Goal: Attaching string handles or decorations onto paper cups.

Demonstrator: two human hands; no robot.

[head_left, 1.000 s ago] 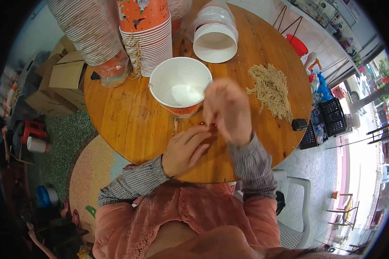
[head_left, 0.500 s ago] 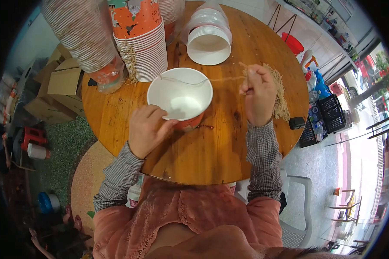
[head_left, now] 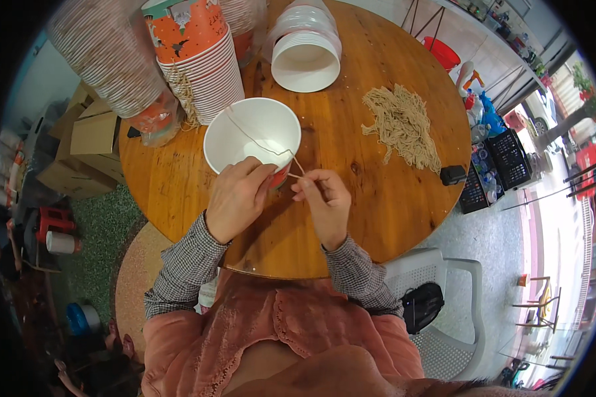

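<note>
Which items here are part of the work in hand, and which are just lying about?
In use:
- white paper bowl, left hand on its near rim
- string across the bowl's mouth, one end pinched by the right hand
- pile of cut strings
- stacks of bowls

Lying about:
- small black object
- cardboard boxes
- white chair

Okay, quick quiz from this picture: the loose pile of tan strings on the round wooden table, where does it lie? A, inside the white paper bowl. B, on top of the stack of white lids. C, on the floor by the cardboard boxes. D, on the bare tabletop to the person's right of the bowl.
D: the pile of strings lies on the bare table, to the right of the white bowl that both hands work at.
</note>
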